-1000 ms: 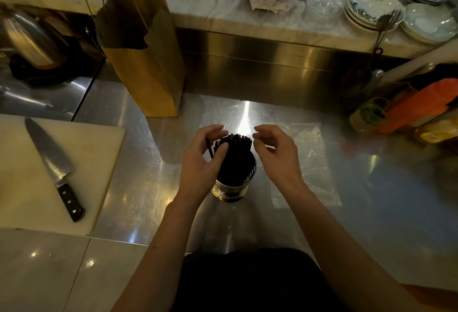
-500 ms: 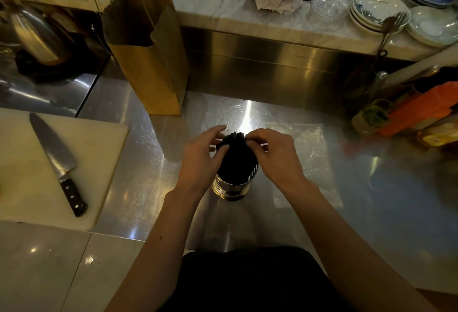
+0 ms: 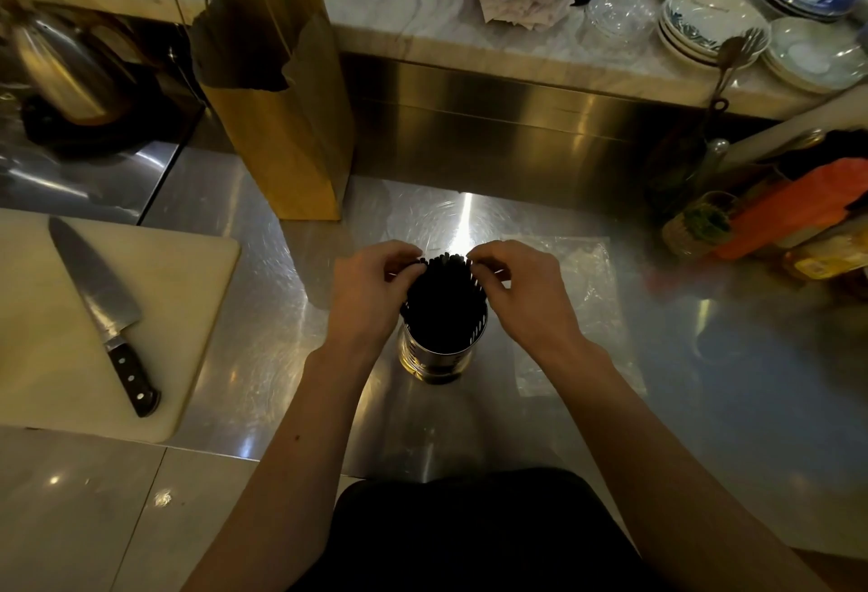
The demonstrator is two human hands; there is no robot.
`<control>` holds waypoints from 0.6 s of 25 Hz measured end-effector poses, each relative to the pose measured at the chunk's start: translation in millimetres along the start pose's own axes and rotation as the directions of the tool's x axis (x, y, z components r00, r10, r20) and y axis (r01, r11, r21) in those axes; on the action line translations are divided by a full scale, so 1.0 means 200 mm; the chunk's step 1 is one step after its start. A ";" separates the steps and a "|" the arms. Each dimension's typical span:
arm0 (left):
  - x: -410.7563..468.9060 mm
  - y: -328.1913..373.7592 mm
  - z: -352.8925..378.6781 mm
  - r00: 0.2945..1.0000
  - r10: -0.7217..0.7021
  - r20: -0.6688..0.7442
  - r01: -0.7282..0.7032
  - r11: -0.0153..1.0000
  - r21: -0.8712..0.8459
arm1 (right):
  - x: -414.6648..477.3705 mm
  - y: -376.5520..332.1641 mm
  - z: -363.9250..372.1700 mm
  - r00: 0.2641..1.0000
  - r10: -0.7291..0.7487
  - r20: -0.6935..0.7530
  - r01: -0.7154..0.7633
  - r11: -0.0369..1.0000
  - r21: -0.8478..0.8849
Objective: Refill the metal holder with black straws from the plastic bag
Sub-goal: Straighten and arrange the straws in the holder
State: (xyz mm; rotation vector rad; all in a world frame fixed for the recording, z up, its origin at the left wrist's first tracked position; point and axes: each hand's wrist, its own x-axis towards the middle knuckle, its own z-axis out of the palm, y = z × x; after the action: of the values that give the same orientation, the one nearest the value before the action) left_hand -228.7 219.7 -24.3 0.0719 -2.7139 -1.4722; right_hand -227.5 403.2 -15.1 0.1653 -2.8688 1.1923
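A shiny metal holder (image 3: 434, 359) stands upright on the steel counter in the middle of the view, packed with a bundle of black straws (image 3: 444, 298). My left hand (image 3: 371, 293) cups the left side of the straw tops, its fingertips touching them. On the right side my right hand (image 3: 523, 293) does the same, fingers curled at the straw tips. The clear plastic bag (image 3: 582, 295) lies flat on the counter just right of the holder, partly under my right wrist; it looks flat, and I cannot tell whether straws are inside.
A brown paper bag (image 3: 282, 121) stands behind left of the holder. On the left a white cutting board (image 3: 56, 356) carries a large knife (image 3: 101, 314). Stacked plates (image 3: 709, 27) sit on the marble ledge behind; orange and yellow packages (image 3: 798, 211) crowd the right.
Both hands closed in from either side onto the straw tops. A straw that stood apart by my left thumb is now in with the bundle, which looks gathered together.
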 end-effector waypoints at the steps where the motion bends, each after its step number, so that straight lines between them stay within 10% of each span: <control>1: 0.00 0.01 -0.01 1.000 -0.006 -0.008 0.006 1.000 -0.022 | 0.00 0.00 -0.02 1.000 -0.001 -0.026 0.001 1.000 0.012; 15: 0.04 0.10 -0.29 0.972 0.000 -0.234 -0.030 0.992 -0.126 | 0.10 0.05 -0.41 0.884 0.248 -0.396 -0.098 0.927 0.362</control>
State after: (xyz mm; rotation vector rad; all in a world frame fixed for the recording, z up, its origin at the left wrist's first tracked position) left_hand -233.9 181.2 25.3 0.2052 -2.4247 -1.5242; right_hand -249.5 466.7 36.8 -0.3264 -2.3167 1.5143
